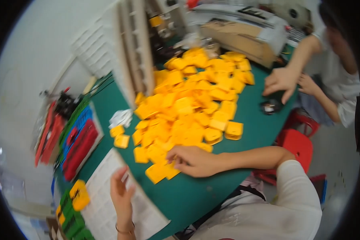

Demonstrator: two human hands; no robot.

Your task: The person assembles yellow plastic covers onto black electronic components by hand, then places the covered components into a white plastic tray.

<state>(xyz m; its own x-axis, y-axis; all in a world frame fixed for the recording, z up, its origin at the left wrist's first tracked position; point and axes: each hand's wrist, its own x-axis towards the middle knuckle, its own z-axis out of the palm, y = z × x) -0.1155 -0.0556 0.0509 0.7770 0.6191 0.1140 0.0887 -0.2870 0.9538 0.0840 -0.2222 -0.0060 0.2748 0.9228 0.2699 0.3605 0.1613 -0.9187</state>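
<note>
On the green table [196, 196], your right hand [194, 161] rests open on yellow pieces [188, 112], gripping none; your left hand [122, 196] lies open, empty, on paper [104, 200].

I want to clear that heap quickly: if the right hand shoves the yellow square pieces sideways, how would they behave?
The yellow pieces look like stiff, flat moulded plastic, so they would likely slide on the green table rather than roll. Loosely heaped, the upper ones would probably tumble and scatter. The right hand already rests on several, suggesting they are light.

Assembly workshop: green work table [212, 192] w/ heap of yellow plastic parts [188, 108], cardboard box [236, 40], parts trays [78, 140].
</note>
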